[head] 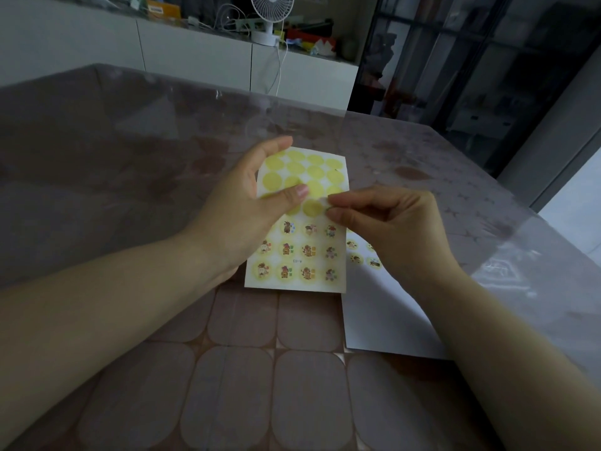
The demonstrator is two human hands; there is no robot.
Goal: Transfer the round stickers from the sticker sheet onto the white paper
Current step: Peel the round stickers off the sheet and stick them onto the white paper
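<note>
The left hand [240, 206] grips the sticker sheet [305, 255] by its left edge, with the thumb pressed on its bare yellow circles. The right hand [390, 222] pinches a round sticker [323, 202] at the sheet's right side. The white paper [383, 314] lies on the desk [97, 157] beside it, bearing a few stickers.

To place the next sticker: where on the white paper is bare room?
Bare: the near part of the white paper, between the sticker sheet and the right forearm. Crowded: farther up, placed stickers beside the right hand.
</note>
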